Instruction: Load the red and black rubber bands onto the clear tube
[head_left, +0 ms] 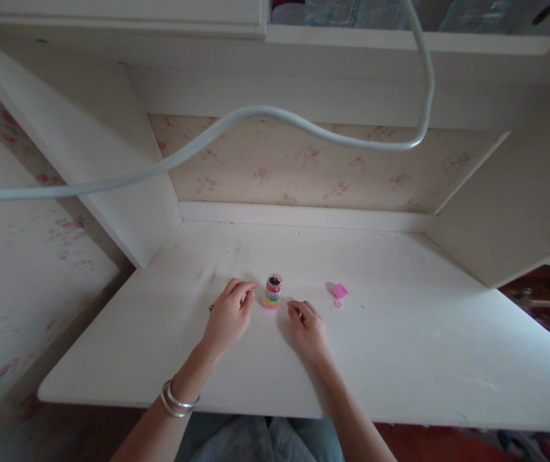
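Note:
A small clear jar (273, 292) stands upright on the white desk between my hands. Colourful bands of pink, yellow, blue and red show in it, with small dark pieces at its top. My left hand (230, 312) is just left of the jar, its fingers reaching toward it and the thumb apart below them. On the jar's right, my right hand (308, 328) has its fingers curled into a pinch; anything between the tips is too small to make out. Partly behind my left hand lies a small dark loop (210, 308). A bright pink piece (339, 292) with a loop lies to the right.
The white desk (409, 346) has side panels and a back ledge. Overhead, a shelf (400, 40) holds clear containers. A thick white cable or tube (265, 112) crosses the upper view in front of the desk. Silver bangles (176, 399) circle my left wrist.

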Action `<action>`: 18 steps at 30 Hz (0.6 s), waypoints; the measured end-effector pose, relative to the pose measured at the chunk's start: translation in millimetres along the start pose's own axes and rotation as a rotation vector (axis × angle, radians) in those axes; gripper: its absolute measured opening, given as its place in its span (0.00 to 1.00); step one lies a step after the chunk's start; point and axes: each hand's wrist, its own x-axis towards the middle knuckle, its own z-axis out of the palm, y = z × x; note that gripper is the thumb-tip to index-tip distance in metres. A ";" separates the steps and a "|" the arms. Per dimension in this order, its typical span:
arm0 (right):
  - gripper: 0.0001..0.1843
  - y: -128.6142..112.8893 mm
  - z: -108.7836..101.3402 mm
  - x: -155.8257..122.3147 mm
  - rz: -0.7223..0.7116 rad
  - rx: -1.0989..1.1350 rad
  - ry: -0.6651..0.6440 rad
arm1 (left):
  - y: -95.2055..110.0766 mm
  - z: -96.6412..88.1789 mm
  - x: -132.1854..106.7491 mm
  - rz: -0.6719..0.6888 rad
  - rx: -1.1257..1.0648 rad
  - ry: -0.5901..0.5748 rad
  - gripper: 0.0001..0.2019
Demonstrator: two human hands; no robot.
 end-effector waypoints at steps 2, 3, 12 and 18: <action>0.19 0.8 0.1 -0.4 -0.009 -0.015 -0.027 | -7.5 -3.4 -14.9 -0.042 0.033 0.001 0.11; 0.18 1.2 0.1 -0.7 -0.016 -0.025 -0.044 | -12.0 -5.5 -22.7 -0.063 0.054 -0.002 0.11; 0.14 -24.7 7.1 -19.9 -0.120 -0.298 -0.230 | -55.4 -27.8 -79.9 -0.245 0.330 -0.014 0.10; 0.11 -66.8 42.7 -33.1 -0.186 -0.437 -0.312 | -56.0 -23.2 -87.2 -0.261 0.466 -0.016 0.11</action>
